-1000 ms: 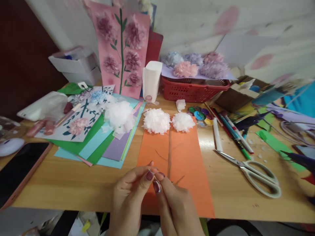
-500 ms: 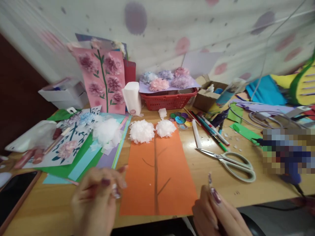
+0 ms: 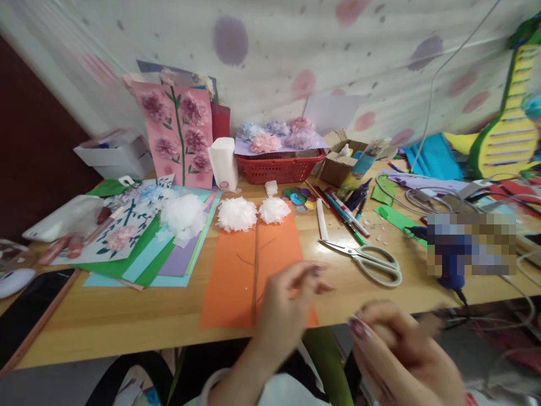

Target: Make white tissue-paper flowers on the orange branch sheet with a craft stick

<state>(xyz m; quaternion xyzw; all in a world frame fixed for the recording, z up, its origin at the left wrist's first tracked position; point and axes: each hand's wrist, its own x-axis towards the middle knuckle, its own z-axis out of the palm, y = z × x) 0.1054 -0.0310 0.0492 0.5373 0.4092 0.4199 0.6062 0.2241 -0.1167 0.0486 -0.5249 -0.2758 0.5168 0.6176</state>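
My left hand [image 3: 291,299] hovers over the near right corner of an orange paper sheet [image 3: 236,276], fingers loosely apart and holding nothing I can see. My right hand [image 3: 397,344] is off the table's front edge at the lower right, fingers curled inward and smeared by motion. The orange sheet has a thin drawn stem with side twigs. Two white tissue flowers [image 3: 236,213] [image 3: 274,210] sit at its far end. Grey-handled scissors [image 3: 367,260] lie on the wooden table [image 3: 127,316], right of the sheet.
A stack of coloured papers [image 3: 169,262] with a flower card lies to the left, and a phone [image 3: 29,310] at the near left. At the back stand a pink flower card [image 3: 180,132], a red basket [image 3: 279,168], paint pots [image 3: 298,197] and markers [image 3: 342,214]. Cables clutter the right.
The hands were pinched together over the orange sheet, then parted. Now my left hand has swung right over the sheet's near corner, and my right hand has dropped lower right. The view shifted right.
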